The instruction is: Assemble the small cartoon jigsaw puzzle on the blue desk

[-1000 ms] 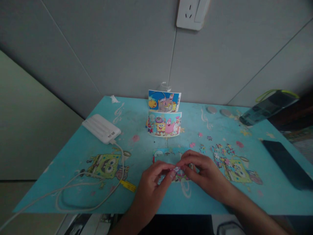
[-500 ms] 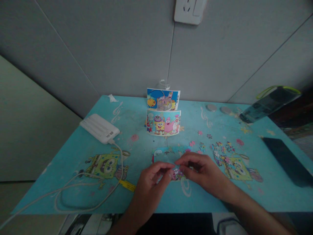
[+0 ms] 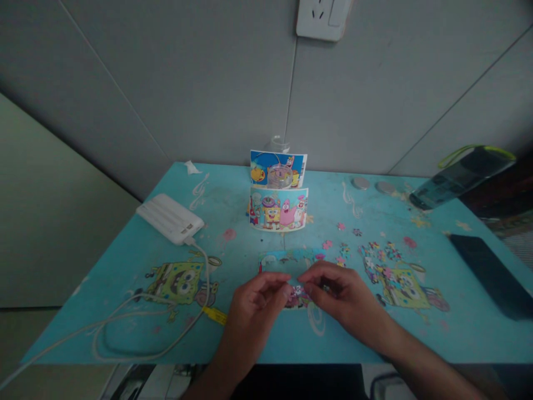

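Note:
A partly assembled jigsaw puzzle (image 3: 297, 255) lies flat before me, its edge pieces joined around a table-coloured middle. My left hand (image 3: 254, 305) hovers over its lower left, thumb and forefinger drawn together in a pinch. Facing it, my right hand (image 3: 347, 294) has its thumb and forefinger bent close over the lower right part. Whatever either hand grips is too small or hidden to name. Colourful pieces (image 3: 298, 297) show between and below the fingertips. Behind the puzzle stands a cartoon picture card (image 3: 278, 209), with a second card (image 3: 258, 166) further back.
Loose puzzle pieces (image 3: 381, 261) lie heaped at right, with several scattered nearer. A white power bank (image 3: 170, 218) with a cable (image 3: 207, 266) sits at left. At right are a dark phone (image 3: 489, 272), a lying bottle (image 3: 458, 178) and two round lids (image 3: 372, 185).
My left hand has drawn slightly left, so the fingertips of both hands are a little further apart. The right hand stays nearly in place. More of the lower puzzle pieces shows.

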{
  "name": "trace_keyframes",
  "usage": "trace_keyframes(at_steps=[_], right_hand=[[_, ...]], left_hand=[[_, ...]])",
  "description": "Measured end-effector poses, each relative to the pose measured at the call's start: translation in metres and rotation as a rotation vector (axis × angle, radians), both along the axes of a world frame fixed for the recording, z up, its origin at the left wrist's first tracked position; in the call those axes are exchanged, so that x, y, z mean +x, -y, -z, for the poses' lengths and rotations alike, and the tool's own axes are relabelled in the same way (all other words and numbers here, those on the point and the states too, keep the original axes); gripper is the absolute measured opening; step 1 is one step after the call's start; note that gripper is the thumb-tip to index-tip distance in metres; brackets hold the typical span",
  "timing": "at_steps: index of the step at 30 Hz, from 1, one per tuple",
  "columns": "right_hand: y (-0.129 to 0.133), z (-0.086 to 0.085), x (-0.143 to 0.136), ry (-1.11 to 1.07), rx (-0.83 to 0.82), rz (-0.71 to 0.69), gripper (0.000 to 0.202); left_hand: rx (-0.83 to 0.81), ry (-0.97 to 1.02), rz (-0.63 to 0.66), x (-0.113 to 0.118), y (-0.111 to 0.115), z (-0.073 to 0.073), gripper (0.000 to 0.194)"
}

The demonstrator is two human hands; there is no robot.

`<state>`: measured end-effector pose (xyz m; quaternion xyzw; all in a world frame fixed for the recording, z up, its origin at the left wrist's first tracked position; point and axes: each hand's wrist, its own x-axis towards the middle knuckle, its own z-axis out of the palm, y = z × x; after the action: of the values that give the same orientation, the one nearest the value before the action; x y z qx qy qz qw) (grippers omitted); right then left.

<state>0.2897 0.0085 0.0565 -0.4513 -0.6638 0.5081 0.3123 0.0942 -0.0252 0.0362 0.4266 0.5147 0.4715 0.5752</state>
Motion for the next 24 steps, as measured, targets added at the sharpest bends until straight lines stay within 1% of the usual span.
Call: trace_keyframes(at_steps=[3,6,10,12,16,19,21,24], right_hand=[[0.003,-0.003,-0.002,0.037,0.032,-0.029,0.012],[0.006,-0.005,-0.002,0.057,0.036,-0.074,0.019],[0.007,-0.004,0.000,0.033,0.031,-0.048,0.026],[0.005,-0.003,0.001,-0.019,-0.020,-0.026,0.024],[-0.001,-0.003,-0.001,-0.211,-0.220,0.074,0.018],[-0.003,-0.001,-0.004,-0.303,-0.325,0.128,0.020],[-0.004,0.001,-0.006,-0.297,-0.337,0.137,0.023],[-0.004,0.002,-0.008,-0.231,-0.288,0.152,0.025]], left_hand=[[0.004,0.021,-0.018,0.001,0.000,0.000,0.020],[-0.004,0.043,-0.039,0.001,0.001,0.001,0.021],[-0.006,0.069,-0.046,0.001,0.003,0.006,0.025],[-0.007,0.073,-0.034,0.001,0.003,0.006,0.027],[-0.031,0.062,-0.014,0.004,0.002,0.005,0.027],[-0.046,0.078,-0.026,0.006,0.001,0.005,0.025],[-0.056,0.108,-0.026,0.006,0.001,0.006,0.026],[-0.066,0.144,-0.015,0.006,0.002,0.008,0.026]])
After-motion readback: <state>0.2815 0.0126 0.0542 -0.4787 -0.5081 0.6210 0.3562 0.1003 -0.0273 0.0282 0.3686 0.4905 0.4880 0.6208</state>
